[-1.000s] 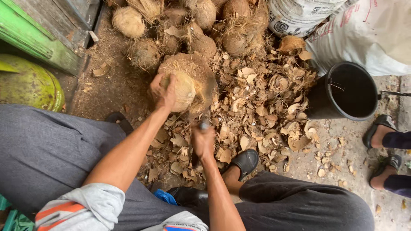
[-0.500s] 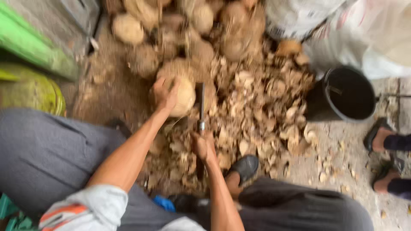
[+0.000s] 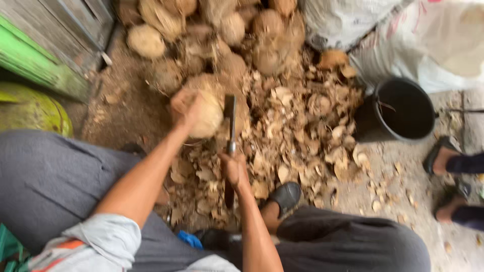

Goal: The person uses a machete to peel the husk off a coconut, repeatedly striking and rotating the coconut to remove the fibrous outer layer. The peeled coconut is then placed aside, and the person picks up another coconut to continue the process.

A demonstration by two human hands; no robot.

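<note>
My left hand (image 3: 184, 107) grips a pale, partly husked coconut (image 3: 207, 112) held above the ground between my knees. My right hand (image 3: 234, 168) is closed round the handle of a long knife (image 3: 231, 118), whose dark blade points away from me and lies against the coconut's right side. Brown husk chips (image 3: 297, 131) cover the ground beneath and to the right. The picture is blurred by motion.
A heap of unhusked coconuts (image 3: 222, 30) lies at the top. A black bucket (image 3: 401, 108) stands at right, white sacks (image 3: 393, 35) behind it. Another person's sandalled feet (image 3: 448, 176) are at the right edge. A green board (image 3: 30, 65) and a yellow-green container (image 3: 30, 111) sit left.
The knife has swung up from low beside my right hand to rest its blade against the coconut. My left hand has kept hold of the coconut, turning it slightly.
</note>
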